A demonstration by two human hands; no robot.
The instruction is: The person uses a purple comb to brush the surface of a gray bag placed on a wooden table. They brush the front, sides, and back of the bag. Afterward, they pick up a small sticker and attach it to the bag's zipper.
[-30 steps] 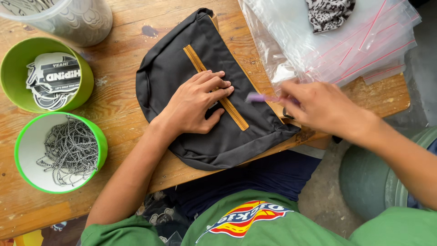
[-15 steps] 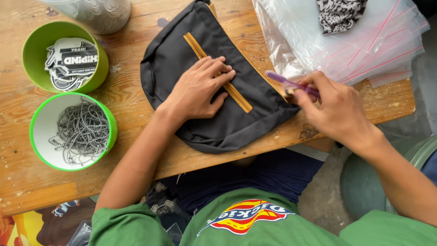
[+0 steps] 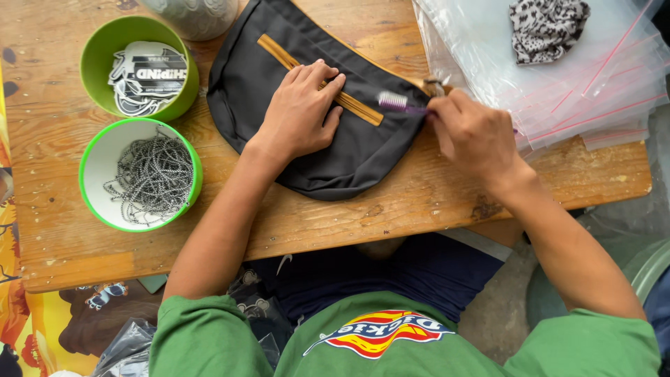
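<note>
A black fabric pouch with a tan zipper strip lies on the wooden table. My left hand lies flat on the pouch, fingers spread across the zipper. My right hand grips a purple toothbrush at the pouch's right end, its white bristle head resting on the black fabric just beside the end of the zipper strip.
Two green bowls stand at the left: one with printed stickers, one with grey ball chains. A clear container sits at the top. A stack of clear zip bags with a patterned cloth lies at the right.
My right hand has swung the toothbrush so its head now points left onto the pouch. My left hand has stayed pressed on the pouch. The camera view has shifted.
</note>
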